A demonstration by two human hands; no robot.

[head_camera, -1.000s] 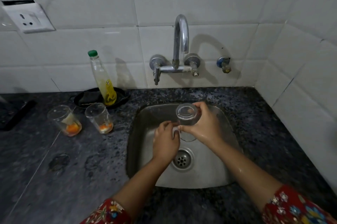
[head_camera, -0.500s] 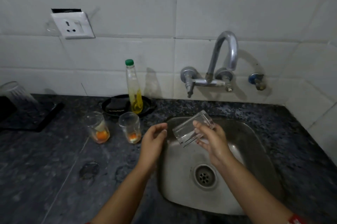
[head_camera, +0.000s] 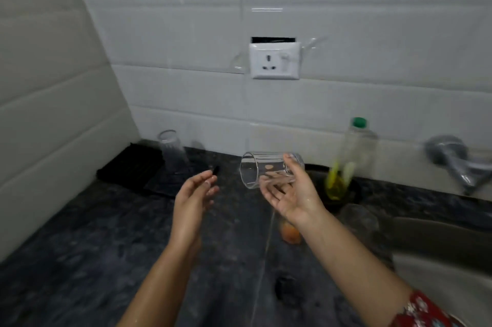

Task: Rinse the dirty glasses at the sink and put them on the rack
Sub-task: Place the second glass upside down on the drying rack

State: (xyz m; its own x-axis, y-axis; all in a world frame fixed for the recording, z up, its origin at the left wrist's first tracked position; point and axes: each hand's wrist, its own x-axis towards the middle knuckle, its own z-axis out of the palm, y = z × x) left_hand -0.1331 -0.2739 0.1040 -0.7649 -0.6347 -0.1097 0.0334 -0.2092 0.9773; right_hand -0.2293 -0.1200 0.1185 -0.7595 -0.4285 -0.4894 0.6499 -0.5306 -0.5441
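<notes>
Head view: the right hand (head_camera: 292,195), palm turned up, holds a clear straight-sided drinking glass (head_camera: 266,169) on its side above the dark speckled stone bench (head_camera: 80,260), with the mouth pointing left. The thumb is hooked over the thick base and the fingers (head_camera: 271,188) curl under the wall, so the glass is clamped between them. The left hand (head_camera: 195,193) hangs just beside the mouth of the glass without touching it. Its fingers are apart and loosely straight, holding nothing.

At the back left corner of the bench lies a black drying rack (head_camera: 130,164). A second clear glass (head_camera: 171,152) stands on its right part, too blurred to tell which way up. Near the back edge, right of the held glass, stands a clear plastic bottle with a green cap (head_camera: 356,145) and yellow liquid at the bottom. Below the right wrist, a dirty glass with orange residue (head_camera: 291,232) shows in part on the bench. Another blurred glass (head_camera: 359,217) stands beside it, near the steel sink (head_camera: 439,268) at the right edge. A grey metal tap (head_camera: 452,159) juts from the white tiled wall (head_camera: 186,33), which also bears a white power socket (head_camera: 274,60).
</notes>
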